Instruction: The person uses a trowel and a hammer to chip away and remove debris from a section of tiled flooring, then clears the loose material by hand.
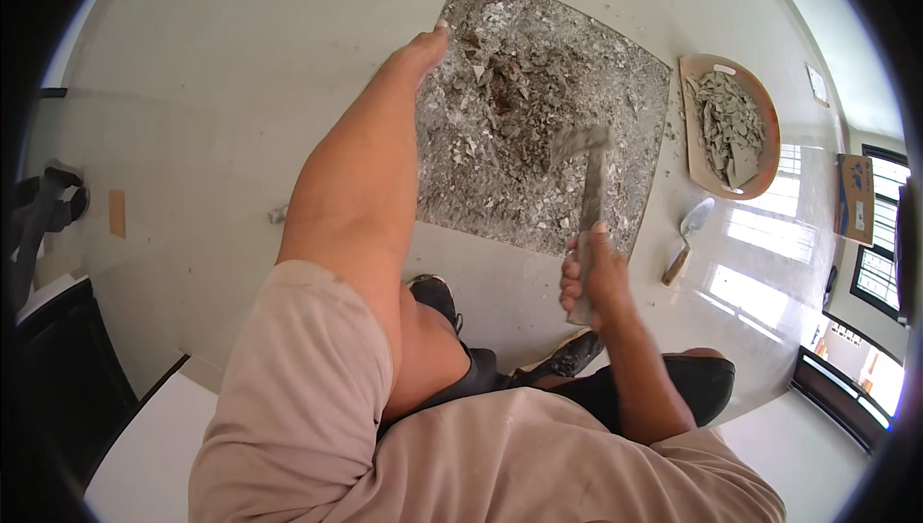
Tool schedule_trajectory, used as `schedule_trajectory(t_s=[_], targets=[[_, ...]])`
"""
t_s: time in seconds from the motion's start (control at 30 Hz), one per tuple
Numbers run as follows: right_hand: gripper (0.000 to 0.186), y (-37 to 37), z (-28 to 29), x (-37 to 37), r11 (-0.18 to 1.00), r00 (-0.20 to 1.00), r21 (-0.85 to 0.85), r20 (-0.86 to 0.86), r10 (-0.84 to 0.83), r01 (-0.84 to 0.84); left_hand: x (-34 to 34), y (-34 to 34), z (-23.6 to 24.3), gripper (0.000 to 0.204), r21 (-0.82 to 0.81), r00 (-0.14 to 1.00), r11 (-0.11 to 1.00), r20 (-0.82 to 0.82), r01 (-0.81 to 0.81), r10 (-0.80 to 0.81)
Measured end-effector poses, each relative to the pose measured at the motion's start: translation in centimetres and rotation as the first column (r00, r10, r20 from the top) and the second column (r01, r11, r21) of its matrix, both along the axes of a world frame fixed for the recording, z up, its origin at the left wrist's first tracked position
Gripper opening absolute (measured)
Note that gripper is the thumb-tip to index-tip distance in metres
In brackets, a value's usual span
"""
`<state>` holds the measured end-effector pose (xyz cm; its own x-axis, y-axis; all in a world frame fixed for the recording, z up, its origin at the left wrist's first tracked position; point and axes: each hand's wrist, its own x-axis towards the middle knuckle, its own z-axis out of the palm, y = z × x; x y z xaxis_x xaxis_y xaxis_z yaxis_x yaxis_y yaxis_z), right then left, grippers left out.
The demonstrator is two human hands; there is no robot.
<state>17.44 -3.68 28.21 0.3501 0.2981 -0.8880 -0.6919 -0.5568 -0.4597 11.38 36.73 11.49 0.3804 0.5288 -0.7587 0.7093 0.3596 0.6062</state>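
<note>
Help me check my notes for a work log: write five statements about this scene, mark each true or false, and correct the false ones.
1. The right hand grips the hammer by its handle. True.
2. The left hand is also on the hammer. False: it is away from the hammer, at the left edge of the broken floor patch.
3. The tub holds broken grey pieces. True.
4. The trowel lies inside the tub. False: it lies on the smooth floor, outside the tub.
5. In the picture, the tub is to the right of the broken floor patch. True.
</note>
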Motion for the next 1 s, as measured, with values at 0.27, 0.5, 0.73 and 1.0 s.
schedule_trajectory(t_s=[0.27, 0.5, 0.73, 1.0], targets=[[0.05, 3.7, -13.1, 6.2, 0.769, 0.617, 0.19, -0.723, -0.311, 0.611, 1.8, -0.3, 0.1, 0.09, 0.005, 1.0, 1.0, -0.016, 0.011, -0.011], [0.046, -1.7, -4.5, 1.9, 0.99, 0.995, 0.1, -0.038, -0.093, 0.096, 2.3, 0.2, 0.5, 0.088, 0.044, 1.0, 0.999, -0.002, 0.03, -0.03], [0.049, 2.2, -11.4, 3.4, 0.964, 0.962, 0.155, -0.2, -0.183, 0.216, 4.6, -0.5, 0.3, 0.088, 0.069, 0.996, 0.994, 0.026, 0.083, -0.085], [0.043, 2.1, -8.7, 8.8, 0.869, 0.836, 0.311, -0.516, -0.186, 0.385, 2.0, -0.4, 1.6, 0.089, 0.123, 1.0, 0.992, 0.013, -0.021, 0.02]])
